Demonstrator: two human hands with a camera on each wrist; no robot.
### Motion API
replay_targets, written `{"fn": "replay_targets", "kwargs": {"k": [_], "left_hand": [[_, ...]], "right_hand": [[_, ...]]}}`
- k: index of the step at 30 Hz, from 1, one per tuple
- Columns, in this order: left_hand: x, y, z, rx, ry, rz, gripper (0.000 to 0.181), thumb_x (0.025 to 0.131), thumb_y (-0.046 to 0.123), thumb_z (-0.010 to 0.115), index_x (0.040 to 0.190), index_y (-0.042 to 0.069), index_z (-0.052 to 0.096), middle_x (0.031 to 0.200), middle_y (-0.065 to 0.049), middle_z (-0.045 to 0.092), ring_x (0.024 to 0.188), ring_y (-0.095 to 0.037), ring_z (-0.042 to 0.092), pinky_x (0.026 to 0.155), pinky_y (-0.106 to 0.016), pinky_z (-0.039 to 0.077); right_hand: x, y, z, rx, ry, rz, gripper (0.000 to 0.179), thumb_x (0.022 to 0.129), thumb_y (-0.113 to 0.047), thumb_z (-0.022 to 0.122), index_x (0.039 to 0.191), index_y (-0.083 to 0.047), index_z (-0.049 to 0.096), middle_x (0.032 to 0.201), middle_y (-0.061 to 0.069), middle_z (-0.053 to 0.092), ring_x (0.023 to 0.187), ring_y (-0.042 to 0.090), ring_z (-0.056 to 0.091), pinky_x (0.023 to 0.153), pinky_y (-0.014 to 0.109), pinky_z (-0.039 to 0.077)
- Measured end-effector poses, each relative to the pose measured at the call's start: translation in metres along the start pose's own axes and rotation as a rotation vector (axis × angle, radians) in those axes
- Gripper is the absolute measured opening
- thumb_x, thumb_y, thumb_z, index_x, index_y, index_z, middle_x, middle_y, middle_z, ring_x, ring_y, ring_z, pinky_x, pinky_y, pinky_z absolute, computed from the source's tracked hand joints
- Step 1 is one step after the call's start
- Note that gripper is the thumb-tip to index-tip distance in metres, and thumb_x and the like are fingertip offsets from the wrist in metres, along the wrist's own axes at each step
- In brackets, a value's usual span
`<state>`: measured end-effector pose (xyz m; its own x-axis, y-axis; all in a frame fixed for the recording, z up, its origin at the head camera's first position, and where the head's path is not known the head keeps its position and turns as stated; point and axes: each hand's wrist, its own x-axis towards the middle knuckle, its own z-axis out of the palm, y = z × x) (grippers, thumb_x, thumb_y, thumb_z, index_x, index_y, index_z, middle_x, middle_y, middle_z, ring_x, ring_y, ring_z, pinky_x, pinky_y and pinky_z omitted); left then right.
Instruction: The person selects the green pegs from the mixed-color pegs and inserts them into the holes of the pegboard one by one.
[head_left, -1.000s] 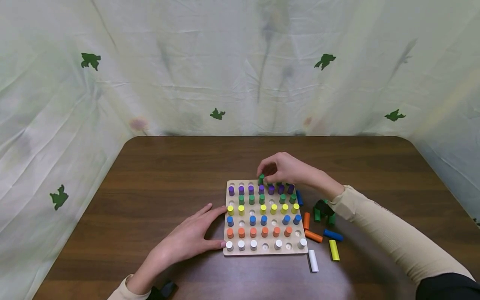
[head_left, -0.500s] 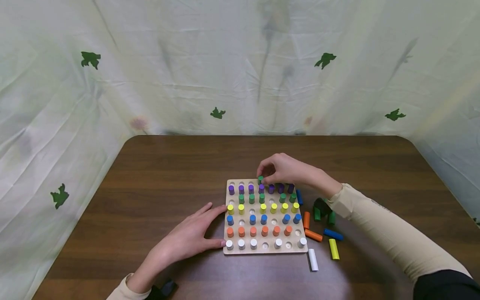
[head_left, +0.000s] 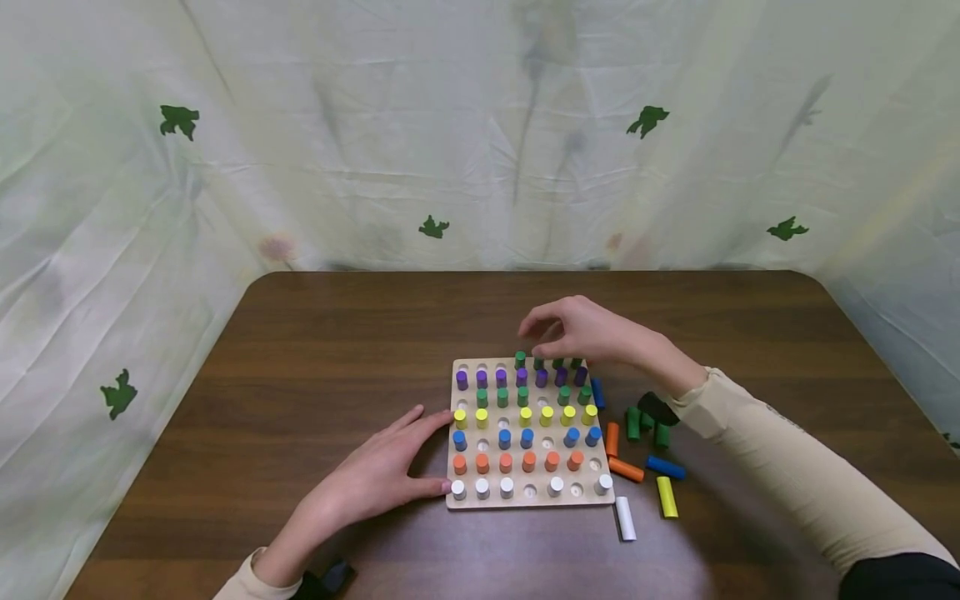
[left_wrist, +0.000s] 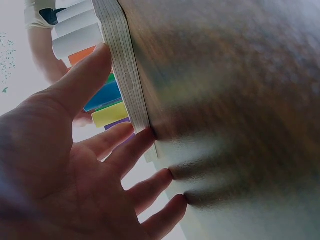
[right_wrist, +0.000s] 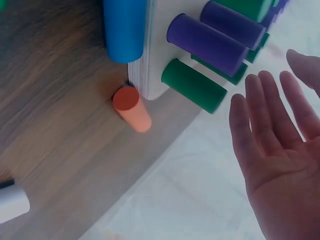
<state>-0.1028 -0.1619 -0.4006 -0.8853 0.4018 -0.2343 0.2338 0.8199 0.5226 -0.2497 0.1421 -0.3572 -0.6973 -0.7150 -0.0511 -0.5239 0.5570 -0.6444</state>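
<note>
A wooden pegboard (head_left: 495, 476) lies on the table, filled in rows with white, orange, blue, yellow, green and purple pegs. My left hand (head_left: 375, 467) rests along its left side, thumb and fingertips against the edge, near the white pegs (left_wrist: 77, 42). Just over the far row hovers my right hand (head_left: 592, 332), fingers loosely spread and holding nothing. Below its fingertips a green peg (head_left: 521, 360) stands in that far row. In the right wrist view, the open palm faces a green corner peg (right_wrist: 194, 86) and a purple peg (right_wrist: 207, 44).
Loose pegs lie right of the board: several green (head_left: 633, 423), an orange (head_left: 626, 470), a blue (head_left: 666, 468), a yellow (head_left: 667, 497) and a white one (head_left: 625, 519). Another blue peg (right_wrist: 124, 30) lies against the board's side. A pale curtain (head_left: 480, 125) hangs behind the table.
My right hand has let go of the green peg, which stays in the far row, and has lifted slightly up and to the right. The left hand has not moved.
</note>
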Motion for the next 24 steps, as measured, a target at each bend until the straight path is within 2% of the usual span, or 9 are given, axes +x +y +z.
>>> {"fn": "replay_targets", "kwargs": {"k": [8, 14, 21, 24], "left_hand": [[0.0, 0.0, 0.0, 0.004, 0.003, -0.003, 0.081, 0.079, 0.046, 0.08, 0.148, 0.021, 0.045, 0.15, -0.001, 0.044, 0.146, -0.028, 0.024, 0.107, -0.06, 0.031], [0.0, 0.0, 0.0, -0.011, 0.006, 0.011, 0.081, 0.079, 0.047, 0.08, 0.148, 0.021, 0.045, 0.15, -0.002, 0.045, 0.146, -0.029, 0.024, 0.107, -0.062, 0.03], [-0.001, 0.002, -0.001, -0.016, 0.005, 0.008, 0.081, 0.079, 0.047, 0.08, 0.148, 0.022, 0.045, 0.15, -0.002, 0.045, 0.146, -0.029, 0.024, 0.107, -0.062, 0.031], [-0.001, 0.002, -0.002, -0.014, 0.004, 0.006, 0.081, 0.079, 0.047, 0.08, 0.148, 0.022, 0.045, 0.15, -0.001, 0.045, 0.146, -0.029, 0.024, 0.107, -0.061, 0.031]], "right_hand": [[-0.02, -0.004, -0.005, -0.037, 0.087, -0.041, 0.025, 0.089, -0.014, 0.074, 0.114, -0.012, 0.07, 0.109, 0.006, 0.07, 0.095, 0.014, 0.067, 0.082, 0.034, 0.056], [-0.035, -0.008, -0.005, -0.035, 0.106, -0.061, 0.022, 0.089, -0.013, 0.072, 0.111, -0.014, 0.07, 0.107, 0.004, 0.07, 0.092, 0.012, 0.065, 0.083, 0.044, 0.054], [-0.057, -0.01, -0.006, -0.055, 0.133, -0.054, 0.023, 0.088, -0.009, 0.072, 0.111, -0.012, 0.07, 0.105, 0.002, 0.069, 0.095, 0.023, 0.064, 0.083, 0.046, 0.054], [-0.066, -0.01, -0.005, -0.057, 0.143, -0.044, 0.024, 0.088, -0.008, 0.073, 0.112, -0.01, 0.07, 0.105, 0.002, 0.069, 0.096, 0.022, 0.064, 0.084, 0.047, 0.054]]}}
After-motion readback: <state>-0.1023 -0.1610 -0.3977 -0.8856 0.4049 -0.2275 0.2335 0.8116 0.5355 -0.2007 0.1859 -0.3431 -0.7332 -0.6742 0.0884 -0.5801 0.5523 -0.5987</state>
